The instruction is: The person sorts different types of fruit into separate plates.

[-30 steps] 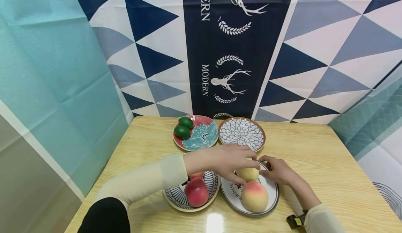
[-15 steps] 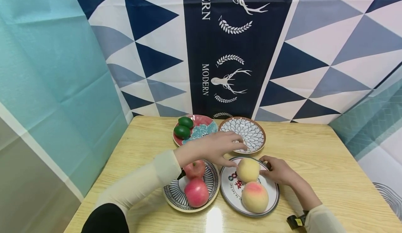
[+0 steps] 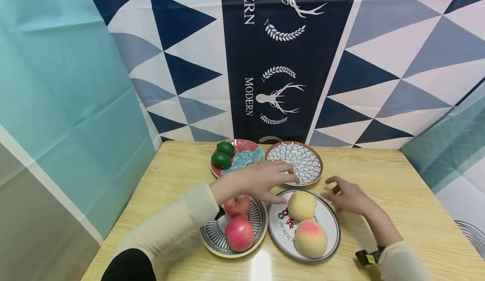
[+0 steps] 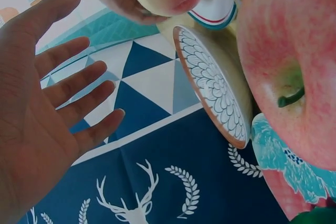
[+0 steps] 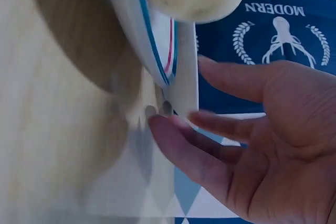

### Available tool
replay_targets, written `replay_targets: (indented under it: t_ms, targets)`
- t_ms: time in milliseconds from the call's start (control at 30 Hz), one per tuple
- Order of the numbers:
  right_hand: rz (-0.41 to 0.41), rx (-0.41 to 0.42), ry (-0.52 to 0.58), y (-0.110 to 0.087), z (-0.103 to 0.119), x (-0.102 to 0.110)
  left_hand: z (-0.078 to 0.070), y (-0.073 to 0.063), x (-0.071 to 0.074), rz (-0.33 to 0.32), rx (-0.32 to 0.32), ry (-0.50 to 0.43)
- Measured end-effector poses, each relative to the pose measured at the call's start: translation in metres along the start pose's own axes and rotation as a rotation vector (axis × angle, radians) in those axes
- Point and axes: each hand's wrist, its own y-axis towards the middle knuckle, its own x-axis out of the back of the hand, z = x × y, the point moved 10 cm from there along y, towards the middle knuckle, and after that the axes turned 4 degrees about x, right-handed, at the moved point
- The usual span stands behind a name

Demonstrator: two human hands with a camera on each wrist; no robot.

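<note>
Two yellow-pink peaches, a far one [image 3: 302,205] and a near one [image 3: 310,239], lie on a white plate [image 3: 278,234] with a dark rim. My left hand [image 3: 263,180] hovers left of the far peach, fingers spread and palm bare in the left wrist view; it partly covers the plates behind. Just beyond the plate's right rim is my right hand [image 3: 350,196], fingers loosely bent and holding nothing. In the right wrist view its fingertips [image 5: 157,121] are close to the plate's edge [image 5: 152,40]. Under my left forearm, two red apples [image 3: 240,233] sit in a patterned dish [image 3: 214,236].
At the back left, a red plate [image 3: 248,156] with a teal flower bears two green fruits [image 3: 221,160]. Beside it stands a brown-rimmed plate [image 3: 303,163] with a petal pattern. A patterned cloth [image 3: 197,62] hangs behind the wooden table [image 3: 375,175].
My left hand has drawn back left and away from above the far peach. My right hand has left the plate's rim, moving right and slightly farther back.
</note>
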Motion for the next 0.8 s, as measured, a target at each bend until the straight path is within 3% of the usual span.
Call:
replay_targets:
  t_ms: [267, 500, 800]
  targets:
    - [-0.114, -0.037, 0.005, 0.049, -0.008, 0.032, -0.001, -0.002, 0.005, -0.034, -0.006, 0.007]
    - [-0.070, -0.157, 0.083, 0.093, -0.028, 0.033, -0.005, -0.001, 0.002, -0.004, -0.002, -0.001]
    - [-0.086, -0.125, -0.140, 0.112, -0.020, 0.031, -0.004, -0.002, -0.001, 0.005, 0.013, -0.002]
